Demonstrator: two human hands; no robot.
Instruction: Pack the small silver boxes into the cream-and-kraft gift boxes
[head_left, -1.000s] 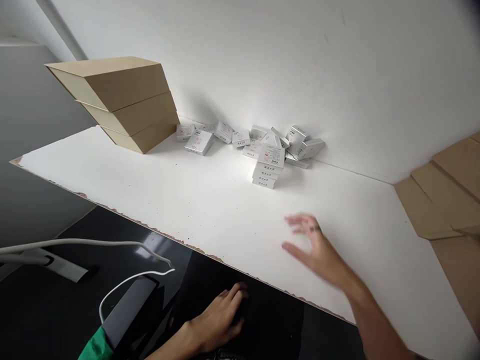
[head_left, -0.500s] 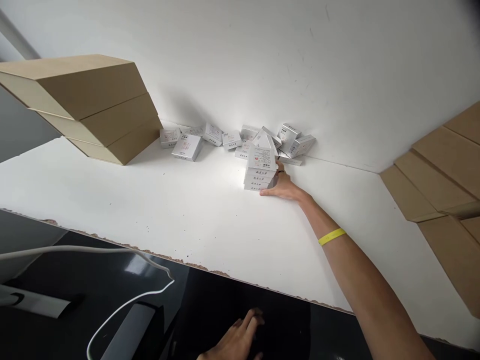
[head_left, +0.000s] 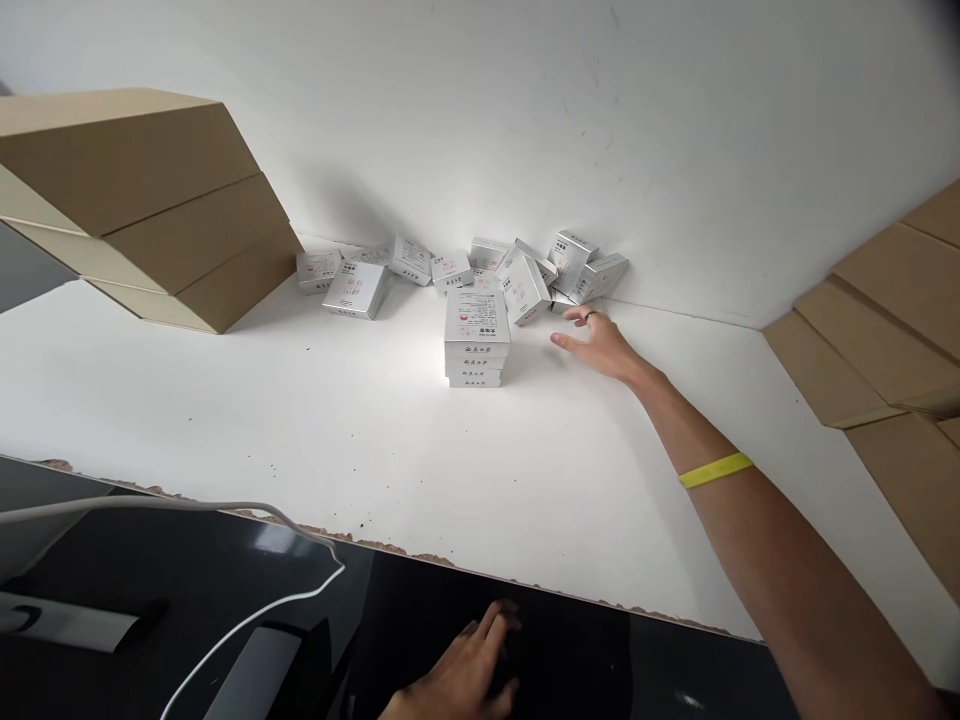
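Note:
A stack of several small white-and-silver cartons [head_left: 477, 322] stands upright on the white tabletop. My right hand [head_left: 596, 342], with a ring on one finger, is to the right of the stack and apart from it. Its thumb and fingers are spread, holding nothing. Just beyond its fingertips lies a loose pile of the same cartons, where one tilted carton [head_left: 525, 290] leans behind the stack. Down at the bottom, my left hand [head_left: 461, 665] hovers over the dark area in front of the table, fingers loosely bent, thumb apart and nothing in it.
Brown cardboard boxes [head_left: 180, 215] are stacked at the left, and more cardboard [head_left: 885, 340] stands at the right. A carton [head_left: 358, 290] lies among others along the wall [head_left: 465, 120]. The table's front edge [head_left: 390, 547] is chipped. A white cable [head_left: 247, 608] hangs at lower left.
My right hand has let go of the carton stack and moved right, its fingers now spread. The stack stays standing on the table. My left hand has hardly moved.

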